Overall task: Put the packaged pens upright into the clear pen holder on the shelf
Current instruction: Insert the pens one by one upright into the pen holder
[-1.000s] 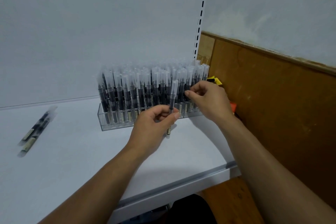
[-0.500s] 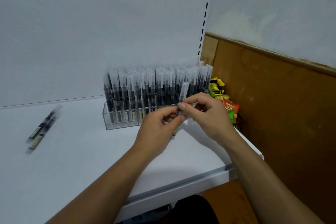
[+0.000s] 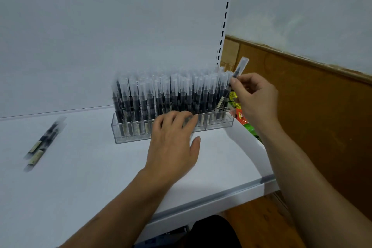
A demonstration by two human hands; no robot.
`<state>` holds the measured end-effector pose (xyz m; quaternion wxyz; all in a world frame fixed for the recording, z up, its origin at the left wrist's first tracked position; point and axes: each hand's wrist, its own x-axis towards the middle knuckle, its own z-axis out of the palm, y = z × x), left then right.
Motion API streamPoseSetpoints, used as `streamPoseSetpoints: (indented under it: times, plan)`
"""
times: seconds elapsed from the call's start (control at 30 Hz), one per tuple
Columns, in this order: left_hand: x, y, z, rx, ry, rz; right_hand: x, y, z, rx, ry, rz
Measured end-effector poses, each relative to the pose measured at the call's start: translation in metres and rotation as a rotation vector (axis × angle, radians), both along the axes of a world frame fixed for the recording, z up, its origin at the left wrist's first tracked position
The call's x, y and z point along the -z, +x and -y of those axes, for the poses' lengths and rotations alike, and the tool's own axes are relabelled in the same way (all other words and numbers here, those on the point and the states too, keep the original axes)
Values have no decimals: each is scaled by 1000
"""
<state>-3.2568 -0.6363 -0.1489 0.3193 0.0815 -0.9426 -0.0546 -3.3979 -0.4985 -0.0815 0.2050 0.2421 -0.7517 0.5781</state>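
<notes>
Your right hand [image 3: 255, 100] pinches one packaged pen [image 3: 240, 67] between the thumb and the fingertips, about midway along its length. The pen is tilted, with its clear upper end pointing up and to the right, above the tops of the others. Its lower end reaches down at the right end of the clear pen holder [image 3: 128, 137], among the pens standing there. You cannot tell from here whether it sits in a slot.

Your left hand [image 3: 173, 141] is relaxed and holds nothing. It is palm down with the fingers straight, and the fingertips touch the front row near the middle of the holder. The thumb is spread apart from them, over the shelf [image 3: 90, 177].

The holder stands on the white shelf near the back panel [image 3: 100, 46]. It is crowded with upright pens [image 3: 141, 98] in several rows, clear ends up.

Well to the left of the holder, two spare pens [image 3: 43, 141] in their wrappers lie flat on the shelf, side by side and touching.

Past the right end of the holder, behind your right hand, some bright packets [image 3: 242, 118] show in red, yellow and green, beside a brown wooden wall [image 3: 322, 117].
</notes>
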Motion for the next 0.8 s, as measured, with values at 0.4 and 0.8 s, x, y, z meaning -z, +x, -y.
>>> streamPoseSetpoints:
  times: [0.4,0.8]
  plan:
    - [-1,-1,1,-11,6,32,17,-4,11,15,436,-19]
    - [-5,5,0,31,47,63,11,7,10,35,485,7]
